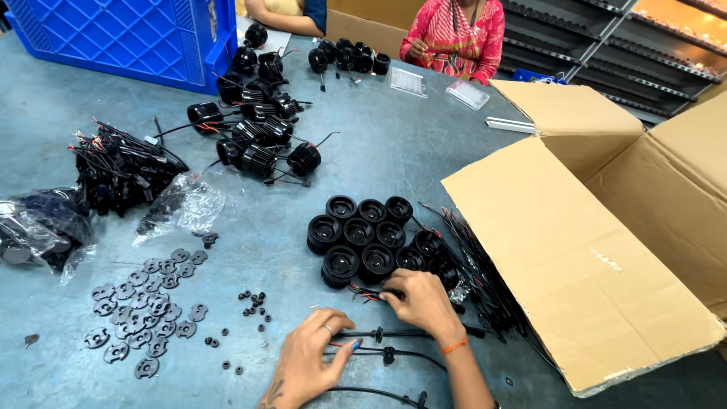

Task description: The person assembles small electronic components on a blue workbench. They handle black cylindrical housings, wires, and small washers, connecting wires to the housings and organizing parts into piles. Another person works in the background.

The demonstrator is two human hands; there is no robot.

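Pinching a black cable (394,354) near its red wire ends, left hand (307,363) closed on it, low on the grey table (394,144). Right hand (420,301) just beyond, fingertips closed on a wire beside clustered black finned housings (363,241) (open cups up). Flat grey plates (148,303) left, cardboard box (598,227) right, blue crate (136,34) far.

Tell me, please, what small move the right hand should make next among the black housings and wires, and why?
Probably close the right hand on the red and black wire ends and draw them clear of the black housings. Its fingertips already sit on those ends, right against the nearest housing, while the left hand rests on the black cables lying on the table.
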